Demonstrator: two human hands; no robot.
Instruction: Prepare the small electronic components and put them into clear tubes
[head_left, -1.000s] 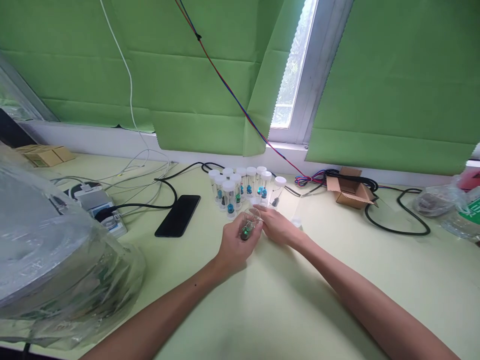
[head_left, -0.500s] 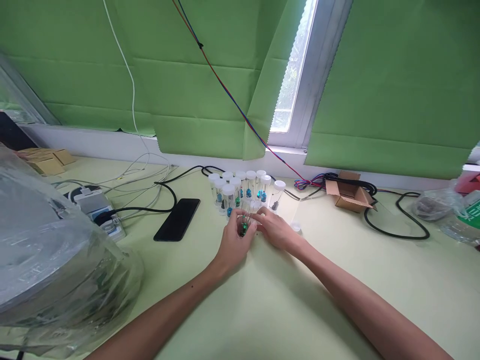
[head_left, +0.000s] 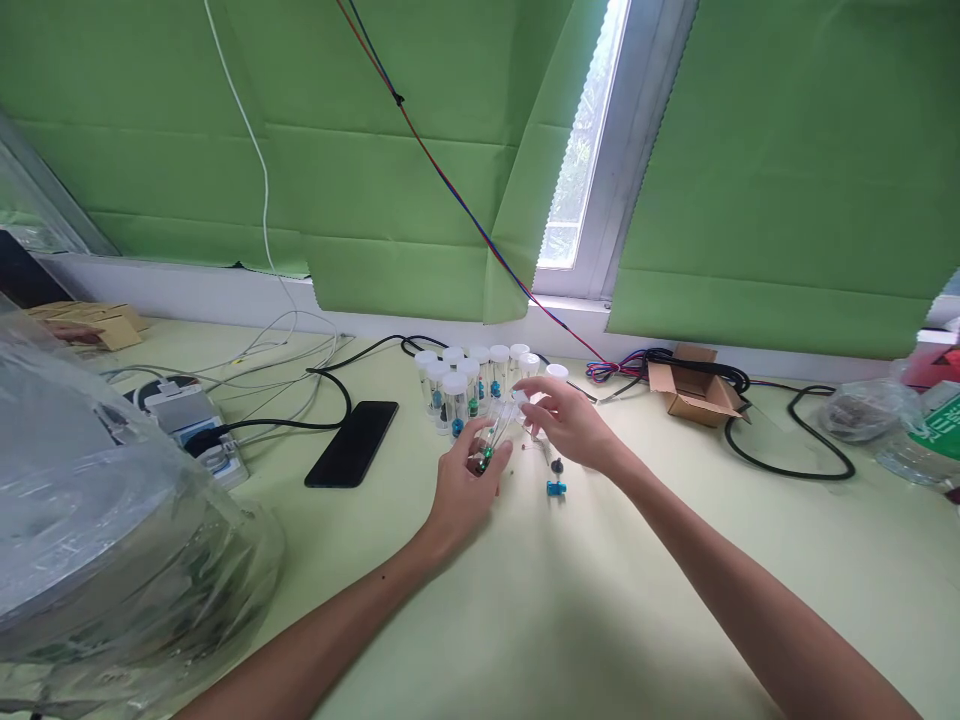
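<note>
My left hand (head_left: 466, 474) is closed around a clear tube (head_left: 495, 432) that leans to the right. A green part with thin metal legs (head_left: 485, 460) shows at its lower end. At the tube's upper end, my right hand (head_left: 562, 418) pinches a small white cap (head_left: 519, 398) between thumb and fingers. Several clear tubes with white lids (head_left: 454, 402) stand upright just behind my hands, with blue, green and dark parts inside. Below my right hand, a blue part (head_left: 556, 489) and a small dark knob-like piece (head_left: 557, 466) lie on the table.
A black phone (head_left: 352, 444) lies left of the tubes, near a power strip (head_left: 196, 430) with cables. Plastic-wrapped equipment (head_left: 135, 540) fills the left side. To the right are an open cardboard box (head_left: 694, 392), looped black cable (head_left: 799, 473) and a plastic bottle (head_left: 922, 450).
My right hand has lifted up to the tube's mouth with the white cap. The blue part and dark piece now show on the table below it. My left hand keeps its tube, now tilted right.
</note>
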